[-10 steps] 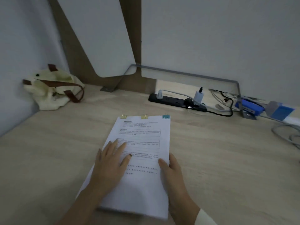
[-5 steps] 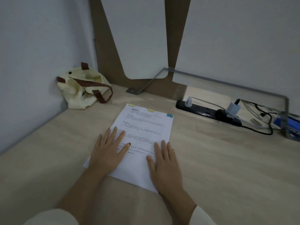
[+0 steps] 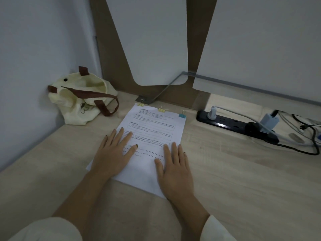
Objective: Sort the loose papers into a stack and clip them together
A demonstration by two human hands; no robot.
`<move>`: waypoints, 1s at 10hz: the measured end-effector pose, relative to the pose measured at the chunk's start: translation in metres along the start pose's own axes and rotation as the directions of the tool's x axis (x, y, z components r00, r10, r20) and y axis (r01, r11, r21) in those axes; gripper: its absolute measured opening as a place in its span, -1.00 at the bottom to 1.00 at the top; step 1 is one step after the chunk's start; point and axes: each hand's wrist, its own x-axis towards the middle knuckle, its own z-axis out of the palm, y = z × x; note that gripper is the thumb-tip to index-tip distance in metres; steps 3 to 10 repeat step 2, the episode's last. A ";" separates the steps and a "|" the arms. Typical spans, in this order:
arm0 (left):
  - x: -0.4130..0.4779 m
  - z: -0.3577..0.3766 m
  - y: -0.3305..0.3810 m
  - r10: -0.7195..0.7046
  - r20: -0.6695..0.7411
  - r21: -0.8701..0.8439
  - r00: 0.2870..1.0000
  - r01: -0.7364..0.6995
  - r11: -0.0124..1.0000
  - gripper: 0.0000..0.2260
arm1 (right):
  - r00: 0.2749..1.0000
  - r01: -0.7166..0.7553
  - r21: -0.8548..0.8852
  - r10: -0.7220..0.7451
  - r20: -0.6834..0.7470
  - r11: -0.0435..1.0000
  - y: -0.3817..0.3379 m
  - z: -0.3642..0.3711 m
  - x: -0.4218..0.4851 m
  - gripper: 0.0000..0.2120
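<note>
Pressing stack [image 3: 152, 126] still: left hand [image 3: 112, 153], right hand [image 3: 175, 169].

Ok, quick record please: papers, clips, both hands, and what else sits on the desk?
papers: one stack, flat on desk
clips: two yellow clips, one blue clip, on stack's far edge
hands: left hand and right hand flat on stack, fingers straight
also: cream bag far left; power strip right

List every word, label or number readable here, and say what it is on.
Top sheet of the paper stack: printed lines, too small and blurred to read.
On the power strip: no legible marking.
On the cloth bag: small dark marks, no readable words.
Nothing can be quoted.
</note>
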 end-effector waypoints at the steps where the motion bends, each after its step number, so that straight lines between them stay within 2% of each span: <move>1: -0.002 0.000 0.000 0.007 -0.110 -0.048 0.994 -0.013 0.999 -0.47 | 0.999 0.005 0.059 -0.008 0.046 0.998 0.002 -0.003 0.002 -0.31; 2: -0.028 -0.001 0.000 0.027 -0.428 -0.109 0.903 -0.081 0.991 -0.57 | 0.998 -0.014 0.297 -0.007 0.068 0.955 0.010 -0.007 -0.019 -0.44; 10: -0.028 -0.001 0.000 0.027 -0.428 -0.109 0.903 -0.081 0.991 -0.57 | 0.998 -0.014 0.297 -0.007 0.068 0.955 0.010 -0.007 -0.019 -0.44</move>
